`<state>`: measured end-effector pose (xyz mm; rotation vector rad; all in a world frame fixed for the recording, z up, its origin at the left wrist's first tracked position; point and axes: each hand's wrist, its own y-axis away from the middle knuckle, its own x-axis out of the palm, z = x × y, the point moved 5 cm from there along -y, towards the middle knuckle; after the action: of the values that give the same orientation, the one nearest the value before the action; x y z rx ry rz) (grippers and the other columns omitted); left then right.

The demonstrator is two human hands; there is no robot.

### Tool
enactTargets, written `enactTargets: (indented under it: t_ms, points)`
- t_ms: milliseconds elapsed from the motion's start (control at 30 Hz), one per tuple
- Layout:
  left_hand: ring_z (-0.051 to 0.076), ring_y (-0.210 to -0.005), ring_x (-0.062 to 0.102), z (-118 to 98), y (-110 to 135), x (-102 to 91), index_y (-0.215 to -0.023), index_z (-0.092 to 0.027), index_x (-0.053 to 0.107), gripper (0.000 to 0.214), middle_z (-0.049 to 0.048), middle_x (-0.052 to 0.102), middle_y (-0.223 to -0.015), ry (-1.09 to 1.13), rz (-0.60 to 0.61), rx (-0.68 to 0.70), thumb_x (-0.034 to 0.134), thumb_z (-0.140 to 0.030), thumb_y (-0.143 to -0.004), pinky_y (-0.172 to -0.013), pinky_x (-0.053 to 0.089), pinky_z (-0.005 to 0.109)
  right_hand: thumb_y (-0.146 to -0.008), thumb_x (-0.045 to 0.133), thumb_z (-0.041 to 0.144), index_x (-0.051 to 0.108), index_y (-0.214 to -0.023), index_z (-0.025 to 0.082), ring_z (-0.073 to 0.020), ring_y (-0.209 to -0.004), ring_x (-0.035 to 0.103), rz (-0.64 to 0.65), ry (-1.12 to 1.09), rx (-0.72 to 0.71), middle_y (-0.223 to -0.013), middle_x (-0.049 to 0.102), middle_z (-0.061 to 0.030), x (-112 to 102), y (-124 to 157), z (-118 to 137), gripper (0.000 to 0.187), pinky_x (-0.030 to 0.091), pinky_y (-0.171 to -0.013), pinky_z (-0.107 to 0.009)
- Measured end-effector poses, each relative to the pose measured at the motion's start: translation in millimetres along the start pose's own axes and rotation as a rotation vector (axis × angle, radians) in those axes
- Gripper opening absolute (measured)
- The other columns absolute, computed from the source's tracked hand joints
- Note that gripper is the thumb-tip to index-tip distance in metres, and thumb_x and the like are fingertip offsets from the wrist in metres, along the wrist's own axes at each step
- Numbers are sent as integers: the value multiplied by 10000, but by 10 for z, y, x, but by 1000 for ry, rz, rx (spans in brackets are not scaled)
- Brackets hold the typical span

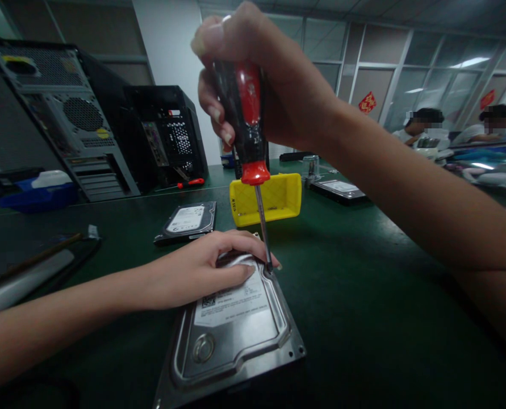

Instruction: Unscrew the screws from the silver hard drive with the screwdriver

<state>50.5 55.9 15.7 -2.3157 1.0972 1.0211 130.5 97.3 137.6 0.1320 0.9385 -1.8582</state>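
Note:
A silver hard drive (231, 346) with a white label lies on the green table in front of me. My left hand (218, 264) rests across its far half and steadies it, thumb on the label and fingertips near the far right edge. In my right hand (244, 62) is a screwdriver (259, 196) with a black and red handle, gripped from above. The shaft points down, and its tip meets the drive at a spot near the right edge, beside my left fingertips. Whether a screw sits under the tip is hidden.
Behind the drive stands a yellow bin (280, 199) with small bits inside. Other drives lie at the left (188, 221) and right (340, 190). Computer cases (86, 119) and a red-handled tool (191, 183) are at the back left. People (423, 128) sit at the far right.

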Motion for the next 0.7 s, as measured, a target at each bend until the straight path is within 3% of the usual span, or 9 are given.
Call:
enactTargets:
  t_ms: [433,700]
  points:
    - [168,-1113,533,-24,-12,2,-1089,-203,621,225,-8,615,-1168,-11,3,-10,467,-163,-930,-955,401,248,-932,124,291,328,-887,137,-28,-577,560,24,-20,-12,-701,533,45,-5,1,-25,260,523,-601,-181]
    - [168,-1094,537,-38,-8,20,-1078,-204,619,219,-5,612,-1150,-29,3,14,462,-154,-932,-943,404,246,-914,172,316,319,-898,158,-15,-540,532,-109,-16,2,-663,515,58,-28,-7,-101,217,502,-577,-163]
